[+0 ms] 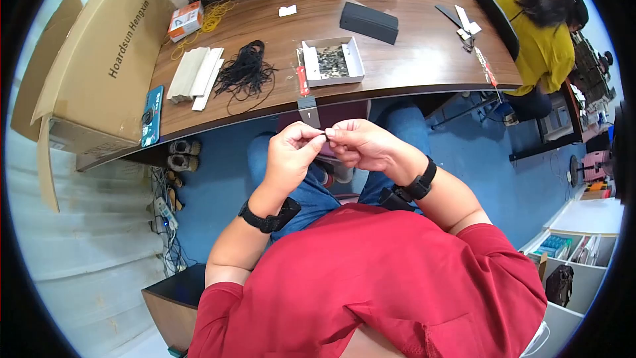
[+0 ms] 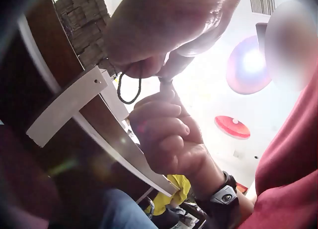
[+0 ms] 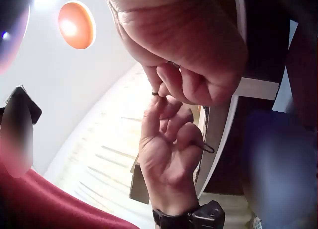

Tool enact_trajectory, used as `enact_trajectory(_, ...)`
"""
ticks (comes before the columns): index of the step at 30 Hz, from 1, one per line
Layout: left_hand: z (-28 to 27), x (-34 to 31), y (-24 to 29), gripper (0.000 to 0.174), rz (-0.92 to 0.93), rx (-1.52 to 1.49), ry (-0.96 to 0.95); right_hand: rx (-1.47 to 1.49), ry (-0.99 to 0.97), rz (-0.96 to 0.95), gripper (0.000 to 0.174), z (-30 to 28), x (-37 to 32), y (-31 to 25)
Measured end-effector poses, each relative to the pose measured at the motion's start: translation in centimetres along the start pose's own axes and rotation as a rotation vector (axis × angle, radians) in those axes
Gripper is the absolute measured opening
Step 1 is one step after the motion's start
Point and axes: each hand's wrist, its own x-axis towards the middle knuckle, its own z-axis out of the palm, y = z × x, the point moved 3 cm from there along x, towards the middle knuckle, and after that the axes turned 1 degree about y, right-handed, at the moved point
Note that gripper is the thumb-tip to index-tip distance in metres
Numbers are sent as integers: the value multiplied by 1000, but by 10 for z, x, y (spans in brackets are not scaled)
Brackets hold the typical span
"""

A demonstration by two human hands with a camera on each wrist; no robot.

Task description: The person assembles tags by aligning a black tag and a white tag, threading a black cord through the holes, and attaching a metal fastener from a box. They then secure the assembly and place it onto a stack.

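Observation:
In the head view my left hand point(image 1: 289, 154) and right hand point(image 1: 372, 144) meet fingertip to fingertip just off the table's front edge. Both pinch a thin black cord point(image 3: 155, 93), of which a short dark piece shows between the fingertips. A loop of the same kind of cord point(image 2: 129, 102) hangs from under the left fingers in the left wrist view. Beyond the hands, a dark grey tag strip point(image 1: 309, 113) juts out over the edge; the left wrist view shows its pale underside with a small hole near one end.
On the table point(image 1: 278, 33) lie a red knife-like tool point(image 1: 303, 81), a white box of small pieces point(image 1: 332, 63), a bundle of black cords point(image 1: 245, 73), pale strips point(image 1: 197, 76) and a dark tag stack point(image 1: 369, 22). A large carton point(image 1: 106, 53) stands left. Another person point(image 1: 540, 33) sits at right.

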Motion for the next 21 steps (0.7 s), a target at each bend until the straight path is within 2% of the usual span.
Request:
enact_trajectory(5, 8, 0, 4, 5, -38, 30, 41, -7, 9, -61, 20, 3, 0, 0)
enact_trajectory(7, 7, 0, 0, 5, -113, -69, 102, -187, 211, -279, 15, 3, -2, -6)
enact_trajectory(9, 4, 1, -4, 6, -122, -120, 119, -504, 274, -542, 12, 16, -6, -13)
enact_trajectory(13, 3, 1, -3, 7, -137, -194, 93, -617, 312, -518, 10, 20, -6, -13)
enact_trajectory(17, -1, 0, -7, 7, -290, -323, 59, -713, 374, -563, 5, 13, -2, -10)
enact_trajectory(21, -1, 2, -10, 5, -448, -523, -10, -1048, 476, -735, 7, 29, -7, -13)
